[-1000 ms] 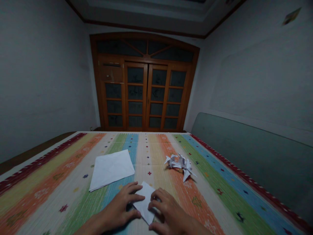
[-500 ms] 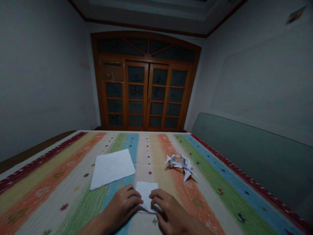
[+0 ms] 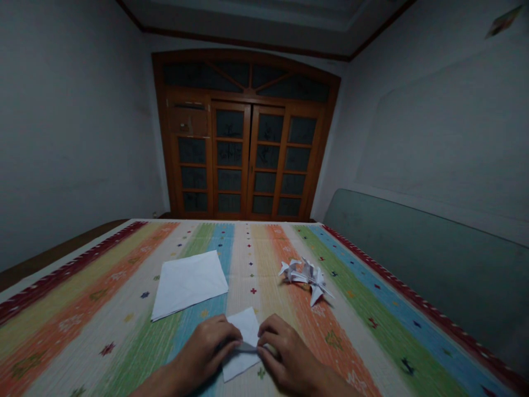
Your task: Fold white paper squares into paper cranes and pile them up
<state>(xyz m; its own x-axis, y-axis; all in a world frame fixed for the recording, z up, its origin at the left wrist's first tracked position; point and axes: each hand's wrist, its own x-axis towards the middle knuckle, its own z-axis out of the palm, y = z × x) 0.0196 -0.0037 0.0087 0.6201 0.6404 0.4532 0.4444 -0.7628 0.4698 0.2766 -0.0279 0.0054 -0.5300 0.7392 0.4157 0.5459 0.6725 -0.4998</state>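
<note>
Left hand: the left hand is closed, its fingers curled over the left side of the sheet and pressing towards the centre; the thumb is hidden.

Right hand: the right hand is likewise closed, its fingers curved around the opposite side of the sheet. The fingertips of the two hands nearly meet, with only a narrow strip of paper showing between them.

Things: a small white paper sheet is held between the hands, close to the near edge of the view. One corner points away from the person and another towards them. Across its middle runs a narrow grey ridge, apparently a fold pinched up from the sheet. Whether the sheet is fully creased cannot be told, since the fingers cover both ends of the ridge.

Nearby: a stack of square white paper lies just beyond the left hand, its sheets slightly offset at the edges. A white origami figure, spiky and many-pointed, lies beyond the right hand, well apart from the stack.

Rest: everything lies on a striped woven cover with small embroidered motifs and a red border. A grey-green panel stands along its right side, and glazed wooden double doors fill the far wall.
</note>
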